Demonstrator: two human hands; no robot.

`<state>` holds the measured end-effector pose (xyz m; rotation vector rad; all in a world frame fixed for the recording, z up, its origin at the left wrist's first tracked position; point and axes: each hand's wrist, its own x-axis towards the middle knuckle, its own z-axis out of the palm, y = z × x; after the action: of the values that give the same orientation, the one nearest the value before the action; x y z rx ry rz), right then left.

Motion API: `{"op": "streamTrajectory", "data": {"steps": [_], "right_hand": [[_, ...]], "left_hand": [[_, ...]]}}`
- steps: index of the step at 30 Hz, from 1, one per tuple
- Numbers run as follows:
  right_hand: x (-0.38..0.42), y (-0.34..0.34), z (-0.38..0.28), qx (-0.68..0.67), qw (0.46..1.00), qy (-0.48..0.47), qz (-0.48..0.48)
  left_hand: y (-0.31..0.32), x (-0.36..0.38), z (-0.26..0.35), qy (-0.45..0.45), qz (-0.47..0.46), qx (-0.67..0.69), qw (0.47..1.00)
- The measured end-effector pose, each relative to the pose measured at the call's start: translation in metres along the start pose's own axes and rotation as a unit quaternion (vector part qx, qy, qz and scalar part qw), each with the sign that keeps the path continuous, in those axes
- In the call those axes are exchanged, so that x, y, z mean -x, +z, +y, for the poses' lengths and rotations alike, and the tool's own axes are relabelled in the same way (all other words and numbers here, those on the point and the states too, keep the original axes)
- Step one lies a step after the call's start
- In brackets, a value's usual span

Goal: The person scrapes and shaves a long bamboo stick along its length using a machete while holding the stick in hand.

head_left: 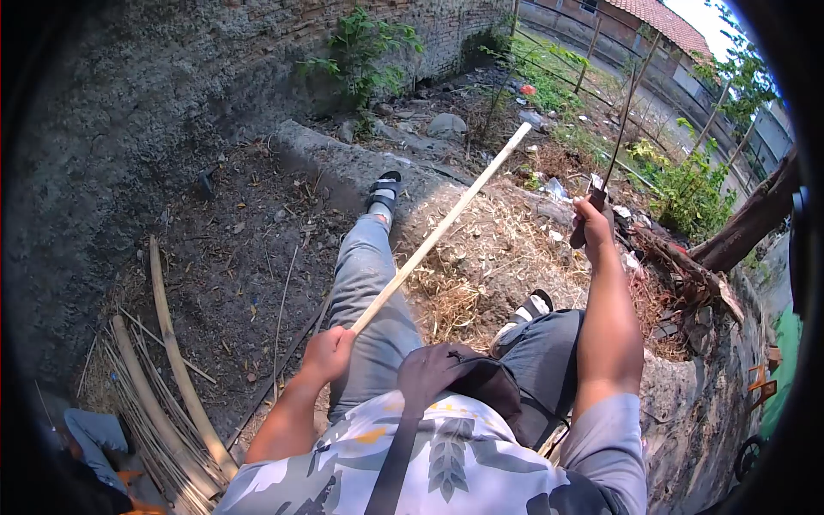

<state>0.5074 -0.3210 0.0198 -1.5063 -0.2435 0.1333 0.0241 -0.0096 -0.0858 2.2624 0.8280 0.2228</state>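
Observation:
My left hand [329,355] is closed round the near end of a long pale split-bamboo strip [446,221]. The strip slants up and away to the right, passing over my left leg. Off to the right, my right hand [594,225] grips the dark handle of a machete [614,154], whose thin blade points upward and away. Blade and strip are apart. Below the strip, pale shavings [489,249] cover the ground between my legs.
Bamboo poles [176,352] and thin strips lie at the lower left, near another person's leg [96,438]. A rough wall [163,103] rises at the left. A stone ledge [330,159] runs past my left foot. A tree trunk [755,210] leans at the right.

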Motion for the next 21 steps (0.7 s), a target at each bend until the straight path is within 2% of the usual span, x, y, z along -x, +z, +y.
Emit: {"op": "streamTrajectory", "data": {"steps": [2,4,6,7,11,12,15,16,18,21], "right_hand": [[-0.005,-0.017,0.026,0.078,0.997,-0.013,-0.027],[0.000,-0.018,0.022,0.157,0.987,-0.026,-0.033],[0.008,-0.025,0.017,0.346,0.936,-0.056,-0.035],[0.011,-0.027,0.017,0.379,0.921,-0.072,-0.058],[0.035,-0.013,-0.007,0.422,0.895,-0.086,-0.112],[0.043,-0.005,-0.019,0.461,0.876,-0.067,-0.123],[0.058,0.020,-0.031,0.529,0.824,-0.112,-0.168],[0.063,0.026,-0.029,0.533,0.813,-0.160,-0.171],[0.069,0.039,-0.028,0.547,0.792,-0.165,-0.216],[0.076,0.062,-0.023,0.595,0.731,-0.194,-0.273]], "left_hand": [[-0.001,0.003,0.006,-0.002,0.002,-0.014,1.000],[-0.002,0.002,0.009,-0.002,-0.006,-0.032,0.999],[-0.001,0.002,0.015,0.011,-0.005,-0.051,0.999],[-0.001,0.004,0.016,0.012,0.000,-0.055,0.998],[0.002,0.008,0.013,0.024,0.026,-0.062,0.997],[0.002,0.009,0.013,0.018,0.027,-0.060,0.998],[0.002,0.011,0.012,-0.003,0.024,-0.045,0.999],[0.000,0.011,0.010,-0.012,0.019,-0.036,0.999],[-0.004,0.013,0.010,-0.032,0.011,-0.018,0.999],[-0.009,0.016,0.017,-0.031,0.011,-0.032,0.999]]}}
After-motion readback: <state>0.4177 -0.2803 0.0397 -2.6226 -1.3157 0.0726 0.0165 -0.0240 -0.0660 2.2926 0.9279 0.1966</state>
